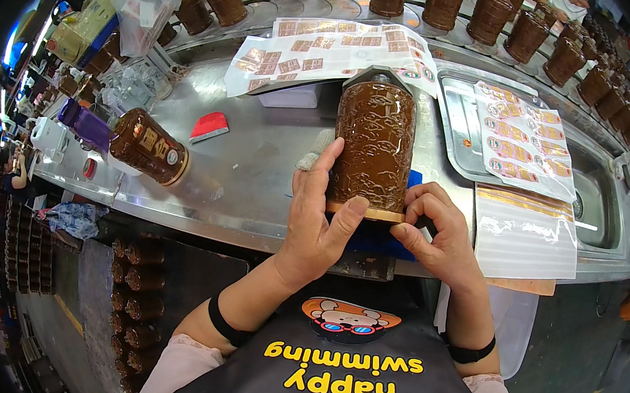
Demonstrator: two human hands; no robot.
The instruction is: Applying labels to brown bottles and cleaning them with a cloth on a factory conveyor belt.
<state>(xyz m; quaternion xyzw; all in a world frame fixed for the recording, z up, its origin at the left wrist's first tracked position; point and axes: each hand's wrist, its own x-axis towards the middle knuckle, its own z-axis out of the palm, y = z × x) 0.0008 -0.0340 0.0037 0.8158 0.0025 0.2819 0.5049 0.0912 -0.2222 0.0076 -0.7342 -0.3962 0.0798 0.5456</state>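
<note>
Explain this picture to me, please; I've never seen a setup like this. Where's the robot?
There isn't one: these are a person's bare hands, seen from above by a wide, edge-bending camera worn on the head. The left hand holds an embossed brown bottle, while the right hand is at its lower right edge. On the metal table are a second bottle to the left, a red scraper-like piece, and a metal tray partly covered by a label sheet.

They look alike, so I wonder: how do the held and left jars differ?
The held jar is between the left hand and right hand; neither touches the left jar. The held jar shows raised patterning; the left jar, gold characters and a round label. Both are glossy brown with golden bases.
</note>
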